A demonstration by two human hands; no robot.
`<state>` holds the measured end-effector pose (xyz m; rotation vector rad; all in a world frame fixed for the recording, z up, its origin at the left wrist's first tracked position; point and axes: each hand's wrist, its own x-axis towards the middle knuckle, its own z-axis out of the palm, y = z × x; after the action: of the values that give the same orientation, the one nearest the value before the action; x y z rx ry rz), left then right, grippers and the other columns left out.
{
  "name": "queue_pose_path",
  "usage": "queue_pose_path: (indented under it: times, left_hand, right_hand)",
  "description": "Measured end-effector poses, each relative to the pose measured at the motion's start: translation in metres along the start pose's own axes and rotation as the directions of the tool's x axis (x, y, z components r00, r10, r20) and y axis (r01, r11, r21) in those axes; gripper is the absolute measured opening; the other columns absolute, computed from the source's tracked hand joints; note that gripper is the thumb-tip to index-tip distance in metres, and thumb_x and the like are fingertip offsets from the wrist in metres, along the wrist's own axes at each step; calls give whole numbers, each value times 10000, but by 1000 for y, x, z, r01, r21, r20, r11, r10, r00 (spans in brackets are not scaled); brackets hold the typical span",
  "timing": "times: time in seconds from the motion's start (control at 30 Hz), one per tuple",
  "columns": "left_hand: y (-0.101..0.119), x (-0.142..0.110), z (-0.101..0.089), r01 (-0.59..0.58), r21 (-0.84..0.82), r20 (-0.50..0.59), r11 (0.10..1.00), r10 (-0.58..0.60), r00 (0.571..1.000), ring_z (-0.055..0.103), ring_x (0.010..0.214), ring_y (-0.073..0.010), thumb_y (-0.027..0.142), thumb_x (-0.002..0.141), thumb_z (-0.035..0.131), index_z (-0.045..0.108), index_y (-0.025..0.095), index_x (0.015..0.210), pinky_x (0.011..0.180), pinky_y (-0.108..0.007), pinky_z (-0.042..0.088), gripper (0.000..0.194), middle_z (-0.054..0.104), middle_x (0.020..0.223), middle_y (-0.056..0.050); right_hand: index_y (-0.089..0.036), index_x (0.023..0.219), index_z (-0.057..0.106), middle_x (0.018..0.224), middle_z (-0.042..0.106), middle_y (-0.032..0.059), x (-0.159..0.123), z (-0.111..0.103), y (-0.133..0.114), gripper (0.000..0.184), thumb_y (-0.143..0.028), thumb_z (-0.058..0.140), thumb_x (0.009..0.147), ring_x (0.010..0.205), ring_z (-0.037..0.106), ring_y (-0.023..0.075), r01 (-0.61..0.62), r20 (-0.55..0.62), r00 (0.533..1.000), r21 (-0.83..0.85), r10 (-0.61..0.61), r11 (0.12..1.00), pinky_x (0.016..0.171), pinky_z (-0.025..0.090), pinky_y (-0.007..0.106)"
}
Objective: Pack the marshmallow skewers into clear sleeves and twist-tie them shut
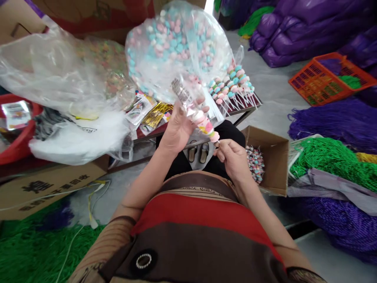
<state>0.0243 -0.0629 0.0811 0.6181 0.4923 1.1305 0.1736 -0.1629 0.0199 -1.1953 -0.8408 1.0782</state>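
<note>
In front of my lap I hold a candy skewer (206,126), a row of pink, white, yellow and green soft candies inside a clear printed wrapper (183,92). My left hand (180,127) is closed round the wrapped upper part, with its fingertips behind the plastic. At the lower end, my right hand (234,156) pinches the skewer by its stick, most of which the fingers hide. Just beyond, several more candy skewers (232,84) lie with their white sticks pointing towards me. Beside them is a bundle of white sticks (216,112).
A big clear bag of pink and blue candies (176,43) fills the table's back. Left of it are flat wrappers (141,110), gold twist ties (159,114) and a red basin (22,145). An open carton (272,161) holding wrapped candies stands right; an orange basket (326,84) lies beyond.
</note>
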Motion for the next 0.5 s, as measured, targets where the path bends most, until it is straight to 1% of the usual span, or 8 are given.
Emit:
queue_pose_path:
  times: [0.07, 0.17, 0.23, 0.3, 0.33, 0.4, 0.47, 0.5]
  left_hand:
    - [6, 3, 2, -12, -6, -67, 1000, 12, 998, 759, 1102, -226, 460, 952, 673, 659, 289, 1260, 946, -340, 589, 353, 790, 1044, -37]
    - [2, 7, 6, -17, -42, -125, 999, 12, 992, 780, 853, -163, 419, 992, 620, 688, 215, 1079, 868, -282, 598, 232, 736, 748, 5]
    - [-3, 9, 7, -23, -97, -144, 995, 9, 989, 758, 760, -126, 404, 1005, 601, 671, 196, 966, 845, -254, 592, 222, 697, 676, 28]
    - [-7, 12, 7, -33, -156, -144, 987, 11, 990, 740, 723, -105, 387, 1021, 572, 648, 194, 911, 830, -245, 590, 235, 697, 681, 36]
    - [-8, 13, 7, -37, -182, -137, 983, 12, 991, 735, 715, -101, 379, 1029, 555, 643, 196, 898, 821, -246, 591, 242, 703, 690, 37]
    - [-9, 15, 6, -36, -210, -120, 977, 11, 993, 732, 706, -101, 377, 1037, 538, 645, 202, 885, 805, -252, 592, 255, 709, 697, 38]
    - [-7, 16, 5, -27, -213, -99, 977, 6, 995, 727, 687, -104, 384, 1037, 538, 653, 210, 879, 790, -256, 593, 263, 702, 679, 43]
    - [-6, 16, 5, -23, -207, -84, 978, 5, 996, 721, 668, -104, 387, 1038, 536, 655, 211, 871, 778, -256, 593, 270, 693, 660, 45]
  right_hand:
    - [-208, 819, 702, 525, 523, -74, -1, -1, 1, 358, -560, 765, 830, 485, 452, 80, 33, -11, 999, -95, -34, 995, 544, 444, 231]
    - [-213, 901, 716, 622, 600, -50, -4, 0, 1, 302, -507, 753, 844, 526, 497, 92, 72, -19, 997, -212, -78, 975, 504, 410, 223]
    - [-212, 917, 720, 683, 630, -34, -8, 1, -1, 257, -461, 743, 855, 572, 521, 98, 127, -45, 988, -308, -148, 943, 534, 425, 228]
    - [-208, 902, 724, 695, 630, -28, -12, 1, -4, 220, -427, 714, 880, 601, 524, 102, 178, -70, 972, -399, -224, 899, 568, 430, 236]
    - [-206, 889, 723, 670, 612, -31, -14, 1, -6, 217, -421, 692, 898, 595, 515, 102, 189, -74, 968, -422, -241, 887, 574, 425, 239]
    - [-203, 868, 718, 587, 547, -50, -17, 1, -9, 251, -435, 647, 930, 552, 476, 96, 174, -62, 974, -419, -220, 891, 558, 400, 241]
    - [-197, 847, 711, 523, 488, -67, -20, 2, -12, 313, -486, 629, 938, 493, 422, 83, 118, -43, 989, -365, -143, 924, 517, 355, 235]
    - [-194, 834, 706, 518, 495, -67, -20, 3, -13, 348, -522, 637, 927, 467, 396, 74, 82, -38, 994, -325, -100, 942, 493, 327, 232]
